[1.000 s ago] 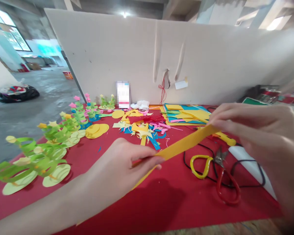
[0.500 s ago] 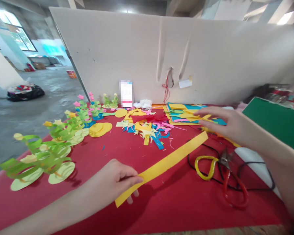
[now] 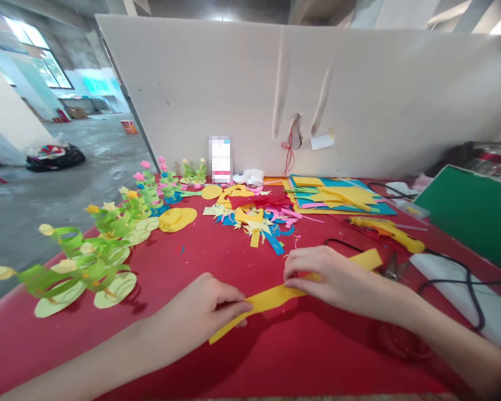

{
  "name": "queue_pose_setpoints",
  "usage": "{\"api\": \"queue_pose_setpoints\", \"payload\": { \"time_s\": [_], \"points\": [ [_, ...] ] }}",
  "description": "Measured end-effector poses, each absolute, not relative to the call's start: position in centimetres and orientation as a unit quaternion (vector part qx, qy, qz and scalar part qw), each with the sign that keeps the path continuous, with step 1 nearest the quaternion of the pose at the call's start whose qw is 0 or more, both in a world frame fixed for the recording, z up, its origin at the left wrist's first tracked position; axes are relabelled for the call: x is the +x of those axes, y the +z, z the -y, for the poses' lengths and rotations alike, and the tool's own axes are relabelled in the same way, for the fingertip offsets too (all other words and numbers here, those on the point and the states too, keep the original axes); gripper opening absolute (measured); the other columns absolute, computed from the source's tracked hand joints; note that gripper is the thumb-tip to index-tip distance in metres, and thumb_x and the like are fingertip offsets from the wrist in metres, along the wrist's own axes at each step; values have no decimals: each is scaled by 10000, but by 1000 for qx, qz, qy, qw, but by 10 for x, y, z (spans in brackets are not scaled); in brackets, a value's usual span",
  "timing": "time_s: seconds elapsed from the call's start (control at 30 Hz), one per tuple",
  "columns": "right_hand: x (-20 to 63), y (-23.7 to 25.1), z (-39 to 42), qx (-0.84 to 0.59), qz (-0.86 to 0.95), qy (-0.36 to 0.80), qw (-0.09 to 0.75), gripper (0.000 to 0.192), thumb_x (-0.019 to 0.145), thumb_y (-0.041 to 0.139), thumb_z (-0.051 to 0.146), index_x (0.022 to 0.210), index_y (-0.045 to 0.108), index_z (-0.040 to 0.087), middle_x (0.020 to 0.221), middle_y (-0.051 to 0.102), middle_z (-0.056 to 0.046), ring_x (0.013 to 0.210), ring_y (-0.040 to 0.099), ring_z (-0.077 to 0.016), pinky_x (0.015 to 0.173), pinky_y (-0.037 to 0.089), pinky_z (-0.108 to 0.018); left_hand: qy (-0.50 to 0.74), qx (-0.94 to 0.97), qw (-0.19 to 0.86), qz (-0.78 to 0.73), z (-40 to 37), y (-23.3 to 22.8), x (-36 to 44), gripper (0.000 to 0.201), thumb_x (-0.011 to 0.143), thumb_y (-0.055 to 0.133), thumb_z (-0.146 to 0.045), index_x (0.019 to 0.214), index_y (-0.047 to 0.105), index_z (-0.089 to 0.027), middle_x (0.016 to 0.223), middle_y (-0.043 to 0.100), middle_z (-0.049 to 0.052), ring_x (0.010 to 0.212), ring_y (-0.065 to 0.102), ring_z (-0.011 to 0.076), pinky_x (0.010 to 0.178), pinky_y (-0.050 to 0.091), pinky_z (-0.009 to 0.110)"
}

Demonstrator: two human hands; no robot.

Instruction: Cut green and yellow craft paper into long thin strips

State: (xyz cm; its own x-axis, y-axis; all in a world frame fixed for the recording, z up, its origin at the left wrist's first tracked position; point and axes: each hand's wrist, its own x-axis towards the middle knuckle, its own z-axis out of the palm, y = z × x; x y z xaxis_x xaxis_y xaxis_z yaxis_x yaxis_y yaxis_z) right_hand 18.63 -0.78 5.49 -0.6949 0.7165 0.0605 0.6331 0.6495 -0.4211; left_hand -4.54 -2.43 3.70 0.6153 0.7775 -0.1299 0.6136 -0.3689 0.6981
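Observation:
A yellow paper strip [image 3: 271, 299] runs slantwise between my hands, just above the red tabletop [image 3: 317, 362]. Near its lower left end, my left hand [image 3: 219, 303] pinches it between thumb and fingers. My right hand [image 3: 317, 273] is closed on the strip further along, with the far end showing beyond the wrist. Scissors [image 3: 394, 267] lie under my right forearm, mostly hidden; a blade part and a blurred red handle show. A yellow glue gun [image 3: 386, 231] rests behind the right hand.
Green paper spirals with stars on round bases [image 3: 117, 287] line the left side. Yellow paper discs [image 3: 177, 220] and a pile of paper scraps [image 3: 254, 214] lie mid-table. Coloured sheets and strips [image 3: 346, 197], a green board [image 3: 471, 217] and a black cord [image 3: 470, 278] are at right.
My right hand has come down from near the coloured sheets and closed on the yellow strip. The scissors are now largely covered by my forearm. The view has shifted slightly.

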Motion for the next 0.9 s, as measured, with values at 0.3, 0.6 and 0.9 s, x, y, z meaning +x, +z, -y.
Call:
{"api": "queue_pose_setpoints", "payload": {
  "time_s": [0.3, 0.6, 0.9],
  "points": [
    [202, 71, 7, -471, 879, -62, 41, 192, 832, 379, 176, 723, 536, 189, 722, 593, -13, 625, 534, -138, 512, 283, -245, 221, 788, 340, -464, -4, 23, -57, 339, 848, 236, -125, 1030, 521, -106, 940, 633, 99, 834, 603, 152, 715, 498, 283],
    [172, 52, 30, -405, 907, -46, 108, 172, 802, 422, 116, 832, 580, 177, 722, 577, -16, 632, 534, -135, 551, 348, -254, 261, 900, 144, -318, 13, 37, -15, 182, 825, 436, -164, 954, 564, -170, 927, 639, 34, 858, 573, 148, 968, 331, 370],
    [165, 40, 30, -405, 900, 0, 158, 194, 823, 393, 141, 821, 587, 159, 730, 574, -30, 639, 530, -124, 572, 354, -245, 233, 891, 178, -347, 15, 31, -15, 200, 787, 438, -109, 787, 628, -171, 718, 657, 21, 635, 599, 131, 610, 444, 213]
  ]
}}
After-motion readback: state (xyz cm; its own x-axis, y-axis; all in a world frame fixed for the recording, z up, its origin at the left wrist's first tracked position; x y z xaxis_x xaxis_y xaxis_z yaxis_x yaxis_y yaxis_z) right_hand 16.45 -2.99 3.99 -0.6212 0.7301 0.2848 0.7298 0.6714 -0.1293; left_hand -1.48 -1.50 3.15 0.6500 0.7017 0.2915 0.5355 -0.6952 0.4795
